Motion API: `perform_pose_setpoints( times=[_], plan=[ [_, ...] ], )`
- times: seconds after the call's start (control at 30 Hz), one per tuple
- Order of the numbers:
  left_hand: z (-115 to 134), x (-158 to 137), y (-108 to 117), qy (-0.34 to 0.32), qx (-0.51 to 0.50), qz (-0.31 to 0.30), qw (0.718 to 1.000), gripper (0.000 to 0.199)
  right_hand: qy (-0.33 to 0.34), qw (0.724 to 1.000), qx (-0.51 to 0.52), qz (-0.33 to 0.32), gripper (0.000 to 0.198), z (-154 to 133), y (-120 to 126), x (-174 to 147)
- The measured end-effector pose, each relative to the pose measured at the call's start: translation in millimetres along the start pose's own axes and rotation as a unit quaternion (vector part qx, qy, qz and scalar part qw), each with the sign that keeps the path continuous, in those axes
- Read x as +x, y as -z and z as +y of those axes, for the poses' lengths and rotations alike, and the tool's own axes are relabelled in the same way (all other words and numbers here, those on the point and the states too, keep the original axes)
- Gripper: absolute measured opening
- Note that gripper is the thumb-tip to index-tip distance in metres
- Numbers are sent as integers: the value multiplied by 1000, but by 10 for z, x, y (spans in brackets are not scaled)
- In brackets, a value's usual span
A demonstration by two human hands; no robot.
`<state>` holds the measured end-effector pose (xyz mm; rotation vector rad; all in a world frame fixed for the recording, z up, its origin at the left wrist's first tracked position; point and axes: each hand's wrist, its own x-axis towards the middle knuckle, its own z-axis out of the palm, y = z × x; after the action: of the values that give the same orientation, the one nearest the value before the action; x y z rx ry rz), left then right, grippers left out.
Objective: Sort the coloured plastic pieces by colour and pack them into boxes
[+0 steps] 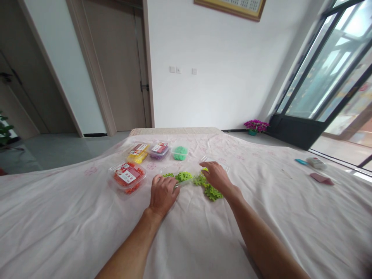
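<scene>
My left hand [163, 192] is closed on the near left edge of a clear plastic container [186, 182], which looks tilted. Several lime-green interlocking plastic pieces [183, 177] show in and behind it. My right hand [216, 176] reaches in from the right with fingers bent, closed at a lime-green piece by the thumb; its fingertips are partly hidden. Under that wrist a pile of lime-green pieces [213, 193] lies on the cloth. Behind the right hand sits a clear plastic lid or tray [207, 159], partly covered by the hand.
On the white cloth [87, 224] at left stand labelled clear boxes of orange pieces [129, 176], yellow pieces [137, 154] and purple pieces [159, 150]. A clear box of mint-green pieces [180, 152] is beside them. Far right lie a pinkish cloth [322, 178], a white packet [316, 163] and a blue item [301, 161].
</scene>
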<state>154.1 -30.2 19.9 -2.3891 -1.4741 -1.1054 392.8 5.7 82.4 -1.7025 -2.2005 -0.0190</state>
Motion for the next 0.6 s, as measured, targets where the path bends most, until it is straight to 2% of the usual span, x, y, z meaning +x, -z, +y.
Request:
perform_pose_setpoints(
  times=[0.07, 0.2, 0.3, 0.37, 0.47, 0.6],
  plan=[
    [-48, -6, -14, 8, -8, 16, 1000, 18, -5, 999, -15, -44, 42, 85, -34, -1],
    [-171, -7, -72, 41, -28, 61, 997, 44, 50, 993, -28, -107, 53, 113, -143, -28],
    [-277, -10, -139, 104, -57, 77, 990, 70, 67, 988, -45, -129, 45, 66, -227, -40],
    [-340, -16, -187, 145, -97, 61, 983, 82, 68, 986, -57, -143, 39, 47, -262, -38],
    [-403, -26, -241, 178, -168, 20, 969, 87, 56, 987, -72, -132, 42, 56, -257, -28],
    [-414, -22, -252, 191, -214, 4, 958, 84, -21, 994, -98, -50, 53, 115, -164, -16]
  ],
)
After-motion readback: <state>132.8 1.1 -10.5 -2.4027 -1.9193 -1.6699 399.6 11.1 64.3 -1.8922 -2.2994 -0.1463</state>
